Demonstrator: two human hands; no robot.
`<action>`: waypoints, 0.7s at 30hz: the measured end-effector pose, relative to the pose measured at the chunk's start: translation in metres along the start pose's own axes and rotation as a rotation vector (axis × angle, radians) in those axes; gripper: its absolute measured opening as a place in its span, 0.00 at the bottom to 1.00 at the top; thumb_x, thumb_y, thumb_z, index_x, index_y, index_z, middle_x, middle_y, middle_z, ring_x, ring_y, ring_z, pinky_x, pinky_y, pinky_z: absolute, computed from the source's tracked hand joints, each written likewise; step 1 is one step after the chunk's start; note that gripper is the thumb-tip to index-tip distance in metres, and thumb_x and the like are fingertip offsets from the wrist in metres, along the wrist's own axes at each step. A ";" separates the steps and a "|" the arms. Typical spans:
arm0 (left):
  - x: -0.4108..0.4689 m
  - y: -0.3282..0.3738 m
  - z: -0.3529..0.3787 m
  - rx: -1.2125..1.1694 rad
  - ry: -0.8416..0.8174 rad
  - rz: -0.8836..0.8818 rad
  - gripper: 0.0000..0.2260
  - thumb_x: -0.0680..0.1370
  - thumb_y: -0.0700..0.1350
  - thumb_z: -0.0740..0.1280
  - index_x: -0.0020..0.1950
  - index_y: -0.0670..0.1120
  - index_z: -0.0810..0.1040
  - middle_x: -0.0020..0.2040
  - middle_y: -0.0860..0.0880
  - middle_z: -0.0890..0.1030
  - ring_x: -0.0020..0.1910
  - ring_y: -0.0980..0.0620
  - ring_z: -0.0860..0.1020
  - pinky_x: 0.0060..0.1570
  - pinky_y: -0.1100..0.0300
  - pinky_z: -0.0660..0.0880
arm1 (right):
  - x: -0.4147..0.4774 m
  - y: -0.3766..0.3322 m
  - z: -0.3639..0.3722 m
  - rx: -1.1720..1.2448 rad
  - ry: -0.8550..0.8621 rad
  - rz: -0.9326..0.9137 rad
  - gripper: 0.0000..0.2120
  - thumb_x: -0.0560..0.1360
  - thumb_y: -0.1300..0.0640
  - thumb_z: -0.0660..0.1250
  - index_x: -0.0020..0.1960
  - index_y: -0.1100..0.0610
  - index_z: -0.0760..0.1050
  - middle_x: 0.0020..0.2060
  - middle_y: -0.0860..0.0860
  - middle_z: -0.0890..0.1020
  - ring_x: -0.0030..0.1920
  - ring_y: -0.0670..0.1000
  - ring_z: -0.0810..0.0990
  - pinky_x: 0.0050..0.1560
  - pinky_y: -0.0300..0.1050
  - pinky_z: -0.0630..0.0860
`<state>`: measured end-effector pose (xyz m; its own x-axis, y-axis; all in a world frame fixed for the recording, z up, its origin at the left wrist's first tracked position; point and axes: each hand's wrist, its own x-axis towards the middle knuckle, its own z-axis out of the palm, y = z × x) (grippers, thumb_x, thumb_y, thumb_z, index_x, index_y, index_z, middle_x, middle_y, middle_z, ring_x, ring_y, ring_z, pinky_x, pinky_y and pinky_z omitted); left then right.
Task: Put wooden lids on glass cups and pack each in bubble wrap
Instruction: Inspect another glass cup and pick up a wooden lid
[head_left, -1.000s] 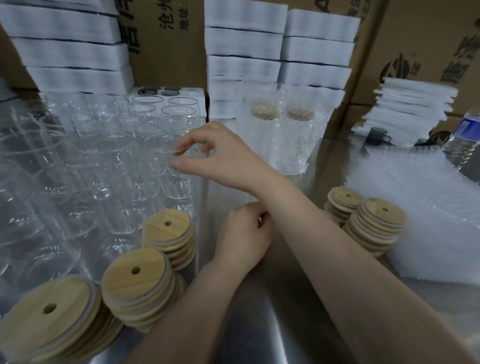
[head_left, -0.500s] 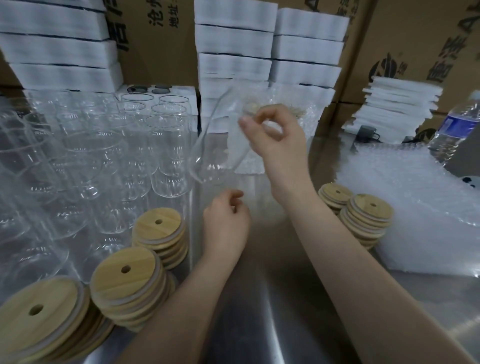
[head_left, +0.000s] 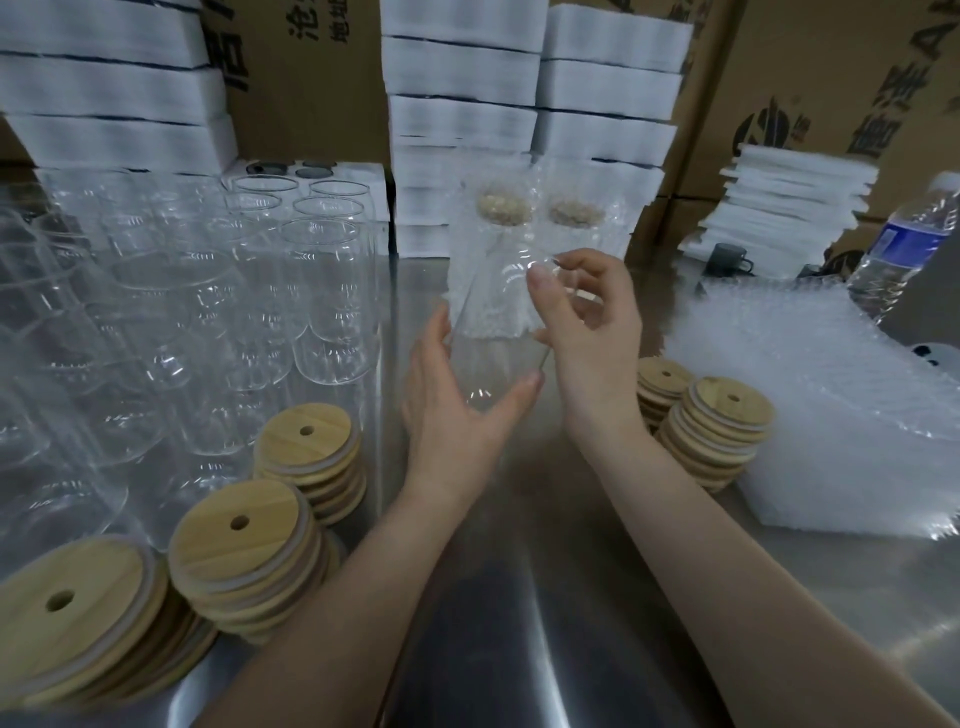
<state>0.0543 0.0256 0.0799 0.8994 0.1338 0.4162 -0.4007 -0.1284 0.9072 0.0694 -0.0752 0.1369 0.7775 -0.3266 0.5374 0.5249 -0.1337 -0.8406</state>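
**packr_j:** In the middle of the frame, above the steel table (head_left: 519, 597), the glass cup (head_left: 493, 374) was held up w/ no lid on. Right hand (head_left: 592, 322) pinched its rim btwn thumb & forefinger. Left hand (head_left: 457, 410) cradled the base, fingers near straight, thumb underneath. So imo: cup fetched, lid pending.

**tmk:** Agreed. Next move prob called for a lid. Nearest lid stack (head_left: 306, 441) sat left of centre, just beside the left wrist. Another stack (head_left: 727, 410) sat right of the right wrist, just beside the bubble wrap pile (head_left: 831, 389). One hand had to let go, so the other needed a proper hold first, glass = slippy.

**packr_j:** Room-wise, an open strip of steel ran down the centre to the bottom edge, fine for setting it down. Left half was packed w/ bare glasses (head_left: 322, 291), near the left knuckles, so risky to swing that way. Two wrapped cups (head_left: 498, 223) stood right behind, upper centre. Table's near edge: out of frame, couldn't tell.
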 end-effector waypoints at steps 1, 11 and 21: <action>0.000 0.000 0.001 0.029 -0.008 -0.012 0.47 0.62 0.65 0.70 0.77 0.53 0.58 0.72 0.54 0.66 0.72 0.56 0.65 0.72 0.48 0.65 | -0.002 0.001 0.001 0.002 -0.022 -0.001 0.10 0.73 0.49 0.72 0.51 0.47 0.75 0.55 0.56 0.75 0.56 0.57 0.79 0.54 0.63 0.78; 0.000 0.003 0.001 -0.095 0.164 -0.063 0.36 0.66 0.58 0.73 0.70 0.57 0.61 0.64 0.53 0.74 0.61 0.57 0.75 0.60 0.58 0.74 | 0.001 0.009 -0.001 0.083 -0.260 0.087 0.19 0.76 0.48 0.63 0.66 0.43 0.65 0.56 0.52 0.78 0.58 0.49 0.78 0.60 0.46 0.77; 0.000 0.003 0.002 -0.259 0.113 -0.087 0.35 0.66 0.64 0.67 0.68 0.51 0.65 0.68 0.45 0.75 0.67 0.46 0.75 0.65 0.39 0.72 | 0.005 0.014 -0.010 0.381 -0.672 0.680 0.32 0.74 0.45 0.62 0.74 0.60 0.65 0.69 0.63 0.73 0.60 0.57 0.74 0.52 0.47 0.72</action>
<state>0.0537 0.0236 0.0824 0.9130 0.2441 0.3268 -0.3669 0.1414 0.9194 0.0768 -0.0883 0.1268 0.9229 0.3846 -0.0188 -0.1145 0.2276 -0.9670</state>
